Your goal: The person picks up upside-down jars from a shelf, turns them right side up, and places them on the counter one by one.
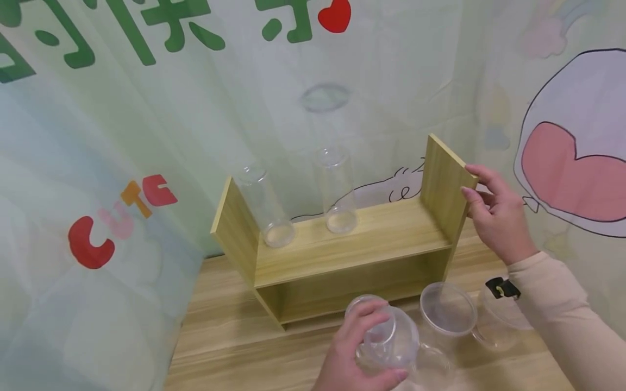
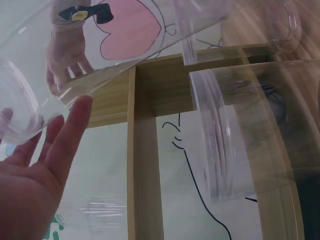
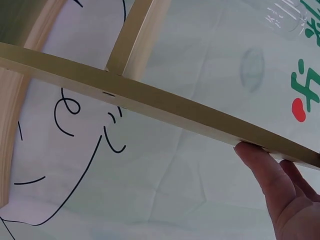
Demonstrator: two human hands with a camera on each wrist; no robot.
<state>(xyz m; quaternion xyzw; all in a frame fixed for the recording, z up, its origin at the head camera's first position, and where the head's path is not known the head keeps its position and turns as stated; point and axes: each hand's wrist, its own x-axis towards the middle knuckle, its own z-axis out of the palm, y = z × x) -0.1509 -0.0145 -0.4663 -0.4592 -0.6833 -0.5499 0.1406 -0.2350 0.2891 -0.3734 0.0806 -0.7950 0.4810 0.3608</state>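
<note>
My left hand [image 1: 346,350] holds a clear plastic jar [image 1: 398,339] in front of the shelf, fingers on one side and thumb on the other. In the left wrist view, the same hand [image 2: 47,167] has its fingers against the clear wall of a jar. My right hand [image 1: 504,217] pinches the upper front corner of the right side panel [image 1: 446,190] of a light wooden shelf [image 1: 371,236]. The right wrist view shows the right hand's fingers [image 3: 272,180] at that board's edge. Two tall clear jars [image 1: 340,190] [image 1: 268,209] stand on the upper board, toward the left and middle.
Several clear jars, among them a wide-mouthed one [image 1: 447,309], stand on the wooden table [image 1: 220,336] at the shelf's front right, close to the right forearm. Behind the shelf hangs a printed curtain [image 1: 195,108] with green characters and a balloon drawing.
</note>
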